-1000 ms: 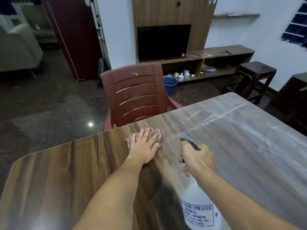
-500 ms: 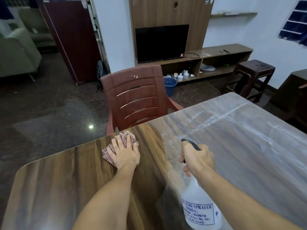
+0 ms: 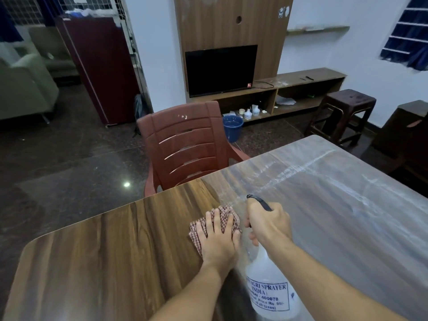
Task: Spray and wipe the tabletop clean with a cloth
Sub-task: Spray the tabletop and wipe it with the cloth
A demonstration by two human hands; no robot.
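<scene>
My left hand (image 3: 218, 239) lies flat, fingers straight, pressing a red-checked cloth (image 3: 228, 216) onto the wooden tabletop (image 3: 111, 256). Just to its right, my right hand (image 3: 268, 222) grips the black trigger head of a white spray bottle (image 3: 271, 290) that stands on the table. The bottle's printed label faces me. The table's right half is dull and streaked with whitish film (image 3: 324, 195); the left half looks dark and glossy.
A reddish-brown plastic chair (image 3: 185, 149) is pushed up to the table's far edge. Behind it are a blue bucket (image 3: 232, 126), a TV unit (image 3: 221, 69) and a dark stool (image 3: 342, 112). The table's left corner is rounded.
My left hand swept the cloth left along the far edge, then back right and nearer to me, ending beside the sprayer. My right hand with the bottle stayed in place.
</scene>
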